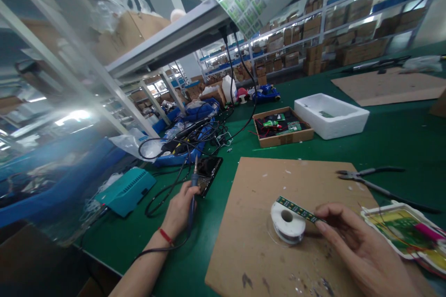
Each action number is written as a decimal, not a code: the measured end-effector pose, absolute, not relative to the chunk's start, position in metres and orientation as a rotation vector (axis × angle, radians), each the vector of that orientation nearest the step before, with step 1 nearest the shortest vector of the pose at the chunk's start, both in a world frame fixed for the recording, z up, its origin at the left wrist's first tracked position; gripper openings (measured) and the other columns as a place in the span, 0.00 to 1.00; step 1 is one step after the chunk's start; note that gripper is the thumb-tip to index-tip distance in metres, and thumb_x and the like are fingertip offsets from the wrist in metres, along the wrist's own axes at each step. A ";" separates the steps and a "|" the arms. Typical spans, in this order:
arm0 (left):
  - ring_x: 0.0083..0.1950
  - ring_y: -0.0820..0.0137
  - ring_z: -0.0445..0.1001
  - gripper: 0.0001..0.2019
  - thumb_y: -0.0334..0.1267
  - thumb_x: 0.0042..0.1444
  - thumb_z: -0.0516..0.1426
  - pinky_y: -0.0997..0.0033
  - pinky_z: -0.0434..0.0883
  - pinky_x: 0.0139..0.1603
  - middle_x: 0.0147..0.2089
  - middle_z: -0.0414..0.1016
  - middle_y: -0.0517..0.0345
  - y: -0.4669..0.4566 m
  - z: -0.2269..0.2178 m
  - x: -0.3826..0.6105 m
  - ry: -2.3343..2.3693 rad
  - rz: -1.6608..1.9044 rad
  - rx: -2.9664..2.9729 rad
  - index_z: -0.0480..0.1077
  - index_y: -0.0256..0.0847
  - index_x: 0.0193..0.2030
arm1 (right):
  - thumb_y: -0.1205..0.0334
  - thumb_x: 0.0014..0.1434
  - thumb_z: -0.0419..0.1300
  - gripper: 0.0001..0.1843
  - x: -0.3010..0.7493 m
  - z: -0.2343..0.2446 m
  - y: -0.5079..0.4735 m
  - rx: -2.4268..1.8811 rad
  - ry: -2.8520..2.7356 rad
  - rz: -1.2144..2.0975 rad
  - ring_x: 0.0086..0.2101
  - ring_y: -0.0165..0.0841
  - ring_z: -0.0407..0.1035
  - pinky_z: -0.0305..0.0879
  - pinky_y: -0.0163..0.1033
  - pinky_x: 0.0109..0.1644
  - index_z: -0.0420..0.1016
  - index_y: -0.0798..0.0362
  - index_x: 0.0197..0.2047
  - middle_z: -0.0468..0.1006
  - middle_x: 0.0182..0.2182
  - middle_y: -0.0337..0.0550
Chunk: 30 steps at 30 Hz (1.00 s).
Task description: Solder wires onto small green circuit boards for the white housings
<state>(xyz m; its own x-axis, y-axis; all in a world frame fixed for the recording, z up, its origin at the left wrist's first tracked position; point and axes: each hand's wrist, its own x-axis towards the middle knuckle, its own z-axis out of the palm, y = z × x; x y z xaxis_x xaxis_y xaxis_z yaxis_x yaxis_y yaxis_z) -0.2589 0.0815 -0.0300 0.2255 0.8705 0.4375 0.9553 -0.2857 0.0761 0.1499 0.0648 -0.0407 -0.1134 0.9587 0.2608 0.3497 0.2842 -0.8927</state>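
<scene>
passage: over cardboard mat (244, 222) | obstacles: solder spool (278, 227), soldering-iron cord (150, 206), pliers (355, 176)

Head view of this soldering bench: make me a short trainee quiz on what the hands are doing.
1. True or false: the soldering iron in the left hand touches the narrow circuit board strip.
2. What does the right hand pinch? A) a spool B) the narrow circuit board strip C) a cardboard tray
3. The white spool of solder wire sits on a brown board mat. What tool lies on the green bench just to the mat's right?

Key: 1 false; 2 B; 3 pliers
</scene>
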 end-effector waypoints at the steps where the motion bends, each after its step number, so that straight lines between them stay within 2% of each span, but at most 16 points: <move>1: 0.40 0.70 0.73 0.11 0.36 0.60 0.55 0.67 0.74 0.35 0.51 0.68 0.51 0.081 -0.030 -0.258 -1.731 -0.637 -2.277 0.66 0.37 0.49 | 0.52 0.59 0.54 0.12 0.149 -0.039 0.065 -1.216 -1.632 0.839 0.38 0.39 0.74 0.74 0.36 0.36 0.68 0.51 0.40 0.77 0.34 0.45; 6: 0.37 0.72 0.71 0.10 0.36 0.60 0.55 0.70 0.73 0.33 0.49 0.68 0.52 0.079 -0.031 -0.254 -1.722 -0.757 -2.282 0.65 0.37 0.48 | 0.51 0.58 0.56 0.11 0.142 -0.031 0.063 -1.194 -1.530 0.837 0.34 0.37 0.74 0.72 0.35 0.34 0.68 0.51 0.37 0.75 0.31 0.43; 10: 0.39 0.70 0.73 0.07 0.30 0.58 0.54 0.69 0.73 0.34 0.49 0.67 0.52 0.075 -0.026 -0.245 -1.699 -0.869 -2.303 0.65 0.39 0.44 | 0.51 0.58 0.57 0.12 0.141 -0.032 0.062 -1.175 -1.474 0.910 0.36 0.36 0.73 0.73 0.37 0.37 0.68 0.51 0.38 0.75 0.32 0.43; 13: 0.45 0.66 0.75 0.09 0.26 0.55 0.54 0.66 0.74 0.39 0.48 0.65 0.54 0.072 -0.014 -0.221 -1.604 -1.115 -2.262 0.62 0.44 0.40 | 0.51 0.57 0.58 0.13 0.141 -0.025 0.064 -1.144 -1.429 1.013 0.36 0.37 0.73 0.73 0.40 0.40 0.69 0.52 0.38 0.75 0.33 0.44; 14: 0.48 0.64 0.74 0.11 0.26 0.54 0.55 0.62 0.74 0.44 0.48 0.65 0.55 0.071 -0.008 -0.208 -1.569 -1.221 -2.250 0.60 0.45 0.39 | 0.50 0.57 0.58 0.13 0.141 -0.021 0.065 -1.127 -1.421 1.059 0.36 0.37 0.74 0.73 0.41 0.40 0.69 0.52 0.38 0.76 0.33 0.45; 17: 0.46 0.66 0.77 0.14 0.29 0.55 0.57 0.59 0.76 0.46 0.50 0.62 0.56 0.070 0.014 -0.157 -1.500 -1.539 -2.339 0.54 0.48 0.40 | 0.51 0.57 0.58 0.14 0.140 -0.008 0.070 -1.089 -1.433 1.165 0.36 0.37 0.74 0.73 0.42 0.41 0.71 0.52 0.40 0.78 0.35 0.45; 19: 0.47 0.64 0.77 0.14 0.33 0.56 0.57 0.57 0.78 0.46 0.52 0.61 0.53 0.072 0.025 -0.122 -1.504 -1.693 -2.434 0.54 0.49 0.42 | 0.52 0.58 0.58 0.13 0.139 0.000 0.073 -1.088 -1.467 1.171 0.37 0.37 0.74 0.72 0.42 0.42 0.72 0.52 0.40 0.78 0.35 0.45; 21: 0.48 0.63 0.76 0.16 0.36 0.54 0.60 0.55 0.78 0.48 0.51 0.62 0.54 0.077 0.031 -0.092 -1.493 -1.781 -2.531 0.55 0.49 0.42 | 0.53 0.58 0.58 0.11 0.138 0.006 0.077 -1.095 -1.503 1.152 0.37 0.36 0.73 0.70 0.41 0.42 0.72 0.52 0.39 0.78 0.34 0.43; 23: 0.47 0.63 0.76 0.17 0.36 0.50 0.63 0.56 0.78 0.47 0.49 0.64 0.55 0.084 0.032 -0.071 -1.487 -1.823 -2.626 0.57 0.48 0.39 | 0.55 0.59 0.58 0.10 0.136 0.011 0.081 -1.083 -1.514 1.143 0.36 0.35 0.72 0.68 0.39 0.41 0.73 0.52 0.37 0.77 0.33 0.42; 26: 0.41 0.66 0.77 0.13 0.34 0.52 0.61 0.62 0.79 0.42 0.43 0.68 0.57 0.096 0.031 -0.055 -1.532 -1.899 -2.694 0.59 0.45 0.36 | 0.55 0.57 0.60 0.10 0.134 0.016 0.089 -1.019 -1.434 1.207 0.33 0.32 0.70 0.65 0.36 0.38 0.73 0.53 0.35 0.76 0.30 0.40; 30: 0.31 0.74 0.75 0.13 0.34 0.53 0.58 0.69 0.78 0.34 0.41 0.67 0.60 0.107 0.033 -0.055 -1.605 -2.081 -2.718 0.55 0.46 0.37 | 0.53 0.49 0.68 0.15 0.129 0.017 0.097 -0.872 -1.156 1.537 0.27 0.27 0.68 0.63 0.33 0.35 0.73 0.56 0.33 0.75 0.24 0.37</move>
